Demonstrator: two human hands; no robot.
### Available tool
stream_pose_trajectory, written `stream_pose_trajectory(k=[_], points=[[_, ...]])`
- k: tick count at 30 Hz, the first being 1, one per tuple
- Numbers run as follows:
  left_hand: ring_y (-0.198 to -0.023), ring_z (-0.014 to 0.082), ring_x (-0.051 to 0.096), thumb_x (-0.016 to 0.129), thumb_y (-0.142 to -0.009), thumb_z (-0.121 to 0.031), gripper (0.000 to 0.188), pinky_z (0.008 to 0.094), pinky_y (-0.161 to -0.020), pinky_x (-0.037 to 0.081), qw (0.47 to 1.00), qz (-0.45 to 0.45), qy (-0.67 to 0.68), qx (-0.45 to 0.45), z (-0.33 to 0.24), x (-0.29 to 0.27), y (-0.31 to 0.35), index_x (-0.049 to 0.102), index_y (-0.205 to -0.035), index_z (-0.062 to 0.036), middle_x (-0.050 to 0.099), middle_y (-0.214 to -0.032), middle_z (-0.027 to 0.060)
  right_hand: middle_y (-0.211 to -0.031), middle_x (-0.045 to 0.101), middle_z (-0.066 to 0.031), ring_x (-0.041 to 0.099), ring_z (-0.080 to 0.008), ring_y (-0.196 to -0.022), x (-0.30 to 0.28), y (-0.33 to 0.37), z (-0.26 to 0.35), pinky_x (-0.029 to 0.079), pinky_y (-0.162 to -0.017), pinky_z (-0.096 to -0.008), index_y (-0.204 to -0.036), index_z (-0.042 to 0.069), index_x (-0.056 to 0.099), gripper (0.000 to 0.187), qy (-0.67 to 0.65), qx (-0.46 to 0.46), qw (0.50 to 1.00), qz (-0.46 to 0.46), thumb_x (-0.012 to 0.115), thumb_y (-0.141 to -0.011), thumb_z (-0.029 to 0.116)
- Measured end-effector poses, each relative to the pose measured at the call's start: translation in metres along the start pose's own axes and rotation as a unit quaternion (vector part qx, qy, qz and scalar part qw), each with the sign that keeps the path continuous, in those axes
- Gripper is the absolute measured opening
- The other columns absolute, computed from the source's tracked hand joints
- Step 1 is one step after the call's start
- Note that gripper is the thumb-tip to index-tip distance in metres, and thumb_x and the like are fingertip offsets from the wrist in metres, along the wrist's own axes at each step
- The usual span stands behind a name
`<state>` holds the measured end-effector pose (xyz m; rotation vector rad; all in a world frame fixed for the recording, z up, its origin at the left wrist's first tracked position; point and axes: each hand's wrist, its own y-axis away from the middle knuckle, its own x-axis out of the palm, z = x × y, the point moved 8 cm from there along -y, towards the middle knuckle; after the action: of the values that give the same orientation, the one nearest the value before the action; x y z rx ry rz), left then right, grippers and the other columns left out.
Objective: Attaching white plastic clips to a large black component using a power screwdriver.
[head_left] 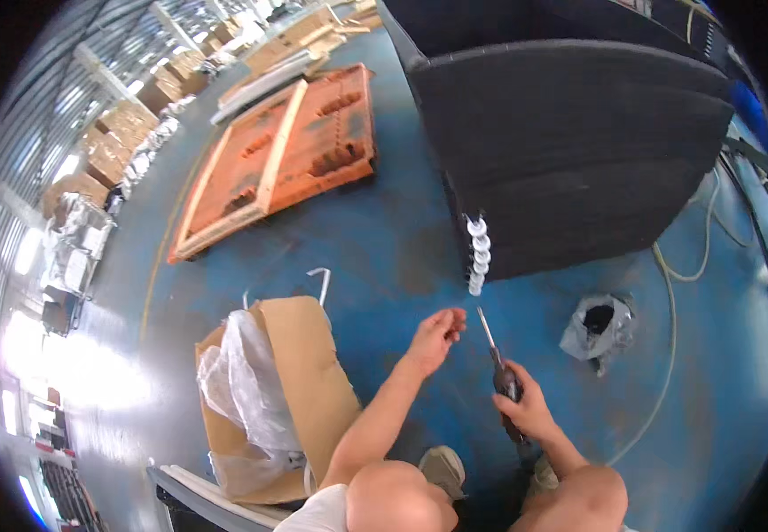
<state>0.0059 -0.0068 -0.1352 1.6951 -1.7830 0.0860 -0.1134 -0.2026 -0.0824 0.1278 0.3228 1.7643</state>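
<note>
Screwdriver sits just right of frame centre, its dark handle wrapped in the right hand and its thin shaft slanting up-left toward a column of white plastic pieces on the edge of a large black upholstered panel; the tip ends short of them. The left hand, at centre, has its fingers pinched together, and whether anything small lies between them is too fine to make out. Bare knees are cut off by the lower edge. Blue floor lies open between the hands and the panel. Lower left stands a cardboard box with clear plastic wrap; a grey bag lies right, an orange pallet upper left, a pale cable curving right.
</note>
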Motion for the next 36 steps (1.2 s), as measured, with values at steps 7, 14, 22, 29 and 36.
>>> stream_pose_trajectory(k=[7, 14, 22, 29, 36], points=[[-0.054, 0.0111, 0.054, 0.057, -0.100, -0.032, 0.032, 0.0247, -0.049, 0.042, 0.965, 0.012, -0.256, -0.049, -0.007, 0.006, 0.018, 0.065, -0.090, -0.0024, 0.063, -0.073, 0.0054, -0.108, 0.065, -0.0178, 0.065, -0.0265, -0.098, -0.001, 0.023, -0.007, 0.051, -0.087, -0.0364, -0.138, 0.005, 0.047, 0.070, 0.033, -0.010, 0.999, 0.032, 0.077, -0.076, 0.021], [-0.058, 0.0103, 0.050, 0.048, -0.104, -0.033, 0.035, 0.0274, -0.051, 0.040, 0.975, -0.137, -0.173, 0.000, -0.026, -0.044, 0.028, 0.059, -0.084, -0.0061, 0.054, -0.072, 0.0015, -0.110, 0.066, -0.0198, 0.066, -0.0296, -0.100, 0.006, 0.021, 0.001, 0.051, -0.087, -0.0375, -0.138, 0.005, 0.048, 0.070, 0.043, -0.003, 0.998, 0.053, 0.077, -0.076, 0.022], [-0.064, 0.0084, 0.048, 0.049, -0.104, -0.023, 0.027, 0.0250, -0.059, 0.040, 0.979, -0.145, -0.135, 0.044, -0.029, -0.048, 0.067, 0.063, -0.090, -0.0037, 0.054, -0.074, -0.0002, -0.112, 0.065, -0.0192, 0.065, -0.0290, -0.103, 0.022, 0.021, -0.002, 0.050, -0.089, -0.0366, -0.137, 0.005, 0.048, 0.068, 0.042, -0.035, 0.996, 0.074, 0.076, -0.077, 0.022], [-0.065, 0.0093, 0.051, 0.059, -0.100, -0.022, 0.022, 0.0245, -0.054, 0.037, 0.978, -0.057, -0.196, -0.046, -0.022, -0.061, 0.082, 0.065, -0.100, -0.0002, 0.058, -0.077, 0.0014, -0.113, 0.064, -0.0166, 0.064, -0.0261, -0.103, 0.033, 0.024, 0.005, 0.049, -0.089, -0.0363, -0.138, 0.006, 0.047, 0.068, 0.074, -0.039, 0.990, 0.113, 0.076, -0.078, 0.022], [-0.062, 0.0095, 0.052, 0.060, -0.099, -0.017, 0.017, 0.0234, -0.051, 0.036, 0.997, -0.058, -0.048, 0.013, -0.020, -0.043, 0.090, 0.064, -0.095, -0.0009, 0.059, -0.076, 0.0024, -0.115, 0.064, -0.0169, 0.062, -0.0255, -0.107, 0.039, 0.025, -0.007, 0.048, -0.092, -0.0363, -0.139, 0.006, 0.047, 0.068, 0.026, 0.004, 0.988, 0.152, 0.076, -0.079, 0.021]])
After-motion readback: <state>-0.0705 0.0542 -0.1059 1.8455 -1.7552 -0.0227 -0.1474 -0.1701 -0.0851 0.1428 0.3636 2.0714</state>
